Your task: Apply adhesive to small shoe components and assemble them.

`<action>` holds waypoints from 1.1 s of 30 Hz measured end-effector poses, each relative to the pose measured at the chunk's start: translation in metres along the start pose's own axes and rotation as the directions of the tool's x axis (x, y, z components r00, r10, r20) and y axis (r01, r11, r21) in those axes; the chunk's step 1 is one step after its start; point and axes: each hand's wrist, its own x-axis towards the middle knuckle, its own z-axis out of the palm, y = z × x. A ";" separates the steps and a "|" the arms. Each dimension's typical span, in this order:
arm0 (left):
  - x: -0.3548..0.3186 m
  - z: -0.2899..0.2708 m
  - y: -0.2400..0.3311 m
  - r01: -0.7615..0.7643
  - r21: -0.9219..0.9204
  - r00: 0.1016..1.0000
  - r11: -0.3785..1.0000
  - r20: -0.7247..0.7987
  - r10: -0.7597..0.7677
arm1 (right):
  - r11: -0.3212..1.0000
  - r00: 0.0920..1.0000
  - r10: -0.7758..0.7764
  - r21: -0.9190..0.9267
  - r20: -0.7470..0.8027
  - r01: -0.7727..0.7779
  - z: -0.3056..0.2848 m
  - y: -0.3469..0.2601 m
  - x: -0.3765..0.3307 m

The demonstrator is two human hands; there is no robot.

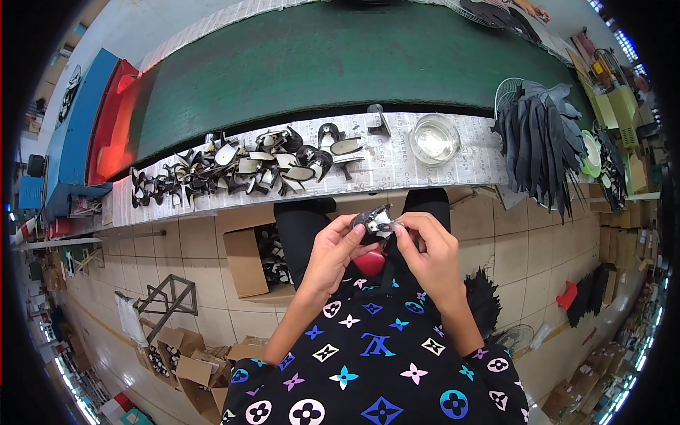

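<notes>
We had one black-and-white piece, seemingly mid-work, off the worktop's near edge: left hand gripping it, right hand pinching its right end! Many similar pieces lay far left; which were finished, we couldn't tell.

Pale tiled floor, long green worktop, blue housing at left, bright lights lower left
</notes>
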 end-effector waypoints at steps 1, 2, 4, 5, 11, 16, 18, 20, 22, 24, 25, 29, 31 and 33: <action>0.000 0.000 0.000 -0.001 0.004 1.000 1.000 -0.007 0.001 | 1.000 1.000 0.001 0.001 0.001 -0.001 0.000 0.000 0.000; 0.000 0.000 0.000 0.000 0.003 1.000 1.000 -0.008 0.000 | 1.000 1.000 0.000 -0.005 0.006 0.000 0.000 0.000 0.000; 0.001 -0.002 0.000 -0.018 0.003 1.000 1.000 -0.007 0.018 | 1.000 1.000 0.000 -0.012 0.011 0.000 -0.001 0.000 0.000; 0.001 -0.002 0.000 -0.019 0.002 1.000 1.000 -0.007 0.019 | 0.999 1.000 -0.002 -0.033 0.000 0.002 -0.001 0.001 0.000; 0.002 -0.004 0.002 -0.027 -0.006 0.999 1.000 -0.031 0.027 | 0.993 0.997 -0.024 -0.119 -0.080 0.015 -0.005 0.008 -0.001; 0.002 -0.005 0.002 -0.019 -0.009 1.000 1.000 -0.025 0.019 | 0.990 0.991 -0.046 -0.141 -0.129 0.028 -0.009 0.007 -0.001; 0.003 -0.006 -0.002 -0.007 -0.028 1.000 1.000 -0.015 0.006 | 0.995 0.994 -0.029 -0.101 -0.103 0.019 -0.007 0.004 -0.002; 0.004 -0.007 -0.003 0.006 -0.046 1.000 0.999 -0.005 -0.007 | 0.995 0.996 -0.027 -0.097 -0.087 0.018 -0.004 0.003 -0.002; 0.005 -0.005 -0.003 0.025 -0.057 1.000 0.998 -0.007 -0.025 | 0.994 0.997 -0.027 -0.109 -0.067 0.019 -0.002 0.006 -0.002; 0.007 -0.010 -0.006 0.020 -0.055 1.000 0.998 -0.002 -0.020 | 0.992 0.996 -0.029 -0.128 -0.089 0.018 -0.002 0.009 -0.001; 0.005 -0.011 -0.007 0.010 -0.049 1.000 0.999 0.003 -0.010 | 0.989 0.993 -0.037 -0.144 -0.113 0.021 -0.004 0.009 -0.001; 0.000 -0.018 -0.002 0.006 -0.028 1.000 1.000 -0.024 -0.007 | 0.991 0.983 -0.032 -0.130 -0.178 0.009 -0.010 0.012 0.002; -0.009 -0.033 0.002 -0.082 0.063 0.992 0.995 -0.087 0.088 | 0.992 0.982 0.009 -0.123 -0.187 -0.032 -0.013 0.017 0.001; -0.025 -0.066 0.006 -0.159 0.157 0.959 0.975 -0.209 0.190 | 0.994 0.981 0.019 -0.101 -0.191 -0.039 -0.015 0.020 0.001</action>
